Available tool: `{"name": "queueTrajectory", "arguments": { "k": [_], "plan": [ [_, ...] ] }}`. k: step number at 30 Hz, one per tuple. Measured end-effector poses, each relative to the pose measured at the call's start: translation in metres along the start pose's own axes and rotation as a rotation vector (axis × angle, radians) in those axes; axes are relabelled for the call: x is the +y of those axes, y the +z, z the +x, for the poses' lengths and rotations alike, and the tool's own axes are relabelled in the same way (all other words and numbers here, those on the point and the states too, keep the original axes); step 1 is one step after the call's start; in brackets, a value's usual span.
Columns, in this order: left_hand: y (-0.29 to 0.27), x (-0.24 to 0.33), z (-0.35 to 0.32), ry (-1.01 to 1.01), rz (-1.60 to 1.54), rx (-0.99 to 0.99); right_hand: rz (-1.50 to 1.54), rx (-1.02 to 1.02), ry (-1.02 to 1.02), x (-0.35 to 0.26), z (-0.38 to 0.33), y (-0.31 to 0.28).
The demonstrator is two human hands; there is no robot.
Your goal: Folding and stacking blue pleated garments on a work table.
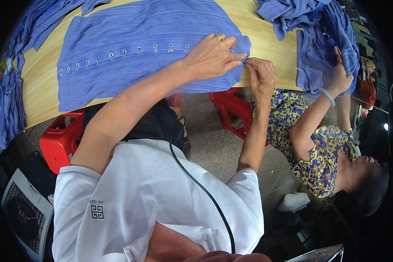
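A blue crinkled garment lies spread over the wooden table in front of me. A row of small metal rings or fastenings runs across it from left to right. My left hand rests on its right part, thumb and forefinger pinching the cloth close to the right edge. Right beside it, my right hand has thumb and forefinger pressed together on that same edge, the other fingers curled. Whether a small fastening or thread sits between the fingertips is too small to tell. My left forearm passes over the garment's lower edge.
More blue garments lie at the left end and in a heap at the far right of the wooden table. A co-worker at the right holds up blue cloth. Red stools stand below the table edge.
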State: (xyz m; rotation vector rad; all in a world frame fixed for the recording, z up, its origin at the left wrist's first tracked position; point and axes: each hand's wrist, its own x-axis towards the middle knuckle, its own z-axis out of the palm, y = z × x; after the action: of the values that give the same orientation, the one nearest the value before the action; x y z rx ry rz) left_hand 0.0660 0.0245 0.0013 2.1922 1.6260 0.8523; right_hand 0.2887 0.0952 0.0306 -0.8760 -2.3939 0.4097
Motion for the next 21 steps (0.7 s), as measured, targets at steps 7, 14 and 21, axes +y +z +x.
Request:
{"name": "queueTrajectory", "arguments": {
  "k": [7, 14, 21],
  "plan": [
    [-0.001, 0.007, -0.002, 0.070, 0.176, -0.033, 0.215, 0.088, 0.594, -0.012, 0.012, 0.022],
    [-0.006, 0.002, -0.011, -0.072, -0.175, 0.189, 0.440, 0.206, 0.594, 0.006, -0.012, 0.032],
    [-0.012, 0.003, 0.010, -0.218, -0.276, 0.130, 0.165, 0.293, 0.319, -0.007, -0.014, 0.038]
  ]
}}
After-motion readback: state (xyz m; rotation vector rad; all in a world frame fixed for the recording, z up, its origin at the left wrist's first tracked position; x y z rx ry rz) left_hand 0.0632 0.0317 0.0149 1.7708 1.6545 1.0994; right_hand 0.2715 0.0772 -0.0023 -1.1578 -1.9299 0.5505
